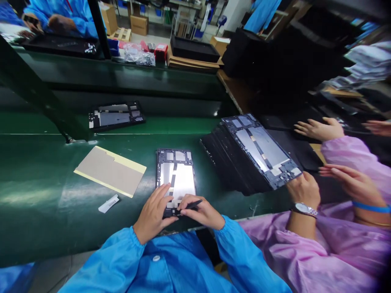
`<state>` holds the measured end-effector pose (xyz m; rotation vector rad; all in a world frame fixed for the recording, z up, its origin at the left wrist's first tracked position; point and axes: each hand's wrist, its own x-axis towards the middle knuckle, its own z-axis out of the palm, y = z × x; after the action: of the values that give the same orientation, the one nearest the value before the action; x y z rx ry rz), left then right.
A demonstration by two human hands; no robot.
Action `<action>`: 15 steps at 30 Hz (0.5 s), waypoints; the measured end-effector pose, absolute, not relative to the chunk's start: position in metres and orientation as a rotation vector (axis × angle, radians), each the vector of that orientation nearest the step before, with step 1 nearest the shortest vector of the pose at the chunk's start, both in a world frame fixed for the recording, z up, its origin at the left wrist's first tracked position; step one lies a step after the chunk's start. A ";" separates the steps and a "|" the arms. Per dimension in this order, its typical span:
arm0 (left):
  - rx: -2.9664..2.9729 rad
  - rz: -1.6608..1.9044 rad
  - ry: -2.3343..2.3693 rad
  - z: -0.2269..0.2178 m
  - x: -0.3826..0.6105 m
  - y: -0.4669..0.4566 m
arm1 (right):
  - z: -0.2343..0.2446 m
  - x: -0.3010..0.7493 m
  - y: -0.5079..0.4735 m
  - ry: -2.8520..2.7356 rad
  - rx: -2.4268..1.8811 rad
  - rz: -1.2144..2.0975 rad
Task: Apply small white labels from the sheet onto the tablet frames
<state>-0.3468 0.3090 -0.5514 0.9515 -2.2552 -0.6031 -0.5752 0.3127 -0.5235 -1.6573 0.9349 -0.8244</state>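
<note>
A dark tablet frame with a shiny metal inner plate (176,173) lies on the green belt (36,195) in front of me. My left hand (152,211) rests flat on its near left corner, fingers stretched out. My right hand (201,211) is closed on a thin black tool (192,204), whose tip lies on the frame's near edge. Both my sleeves are blue.
A beige sheet with a yellow edge (111,171) and a small white label (108,203) lie left of the frame. Another frame (116,116) sits farther back. To the right, a person in pink sleeves holds a tilted stack of frames (253,152).
</note>
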 end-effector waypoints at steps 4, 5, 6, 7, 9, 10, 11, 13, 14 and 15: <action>0.952 -0.591 -2.250 -0.551 -0.347 0.308 | -0.519 -0.573 0.312 0.933 -1.741 -0.811; 0.946 -0.582 -2.253 -0.551 -0.347 0.309 | -0.516 -0.572 0.313 0.931 -1.780 -0.805; 0.938 -0.567 -2.253 -0.551 -0.346 0.309 | -0.513 -0.571 0.313 0.925 -1.825 -0.797; 0.926 -0.547 -2.250 -0.550 -0.345 0.310 | -0.511 -0.569 0.314 0.914 -1.874 -0.786; 0.895 -0.497 -2.235 -0.547 -0.342 0.312 | -0.506 -0.566 0.316 0.894 -1.966 -0.760; 0.870 -0.475 -2.229 -0.545 -0.340 0.313 | -0.505 -0.565 0.317 0.889 -1.999 -0.750; 0.837 -0.458 -2.229 -0.544 -0.338 0.315 | -0.504 -0.565 0.318 0.890 -2.010 -0.745; 0.753 -0.434 -2.245 -0.542 -0.334 0.317 | -0.504 -0.569 0.319 0.921 -1.948 -0.770; 0.714 -0.427 -2.256 -0.542 -0.333 0.318 | -0.505 -0.572 0.318 0.959 -1.875 -0.816; 0.684 -0.421 -2.274 -0.542 -0.332 0.319 | -0.504 -0.575 0.317 1.006 -1.779 -0.884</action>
<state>-0.3321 0.3193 -0.5421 0.6840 -2.2743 -0.4213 -0.5748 0.3169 -0.5044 -1.7785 1.0063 -0.8836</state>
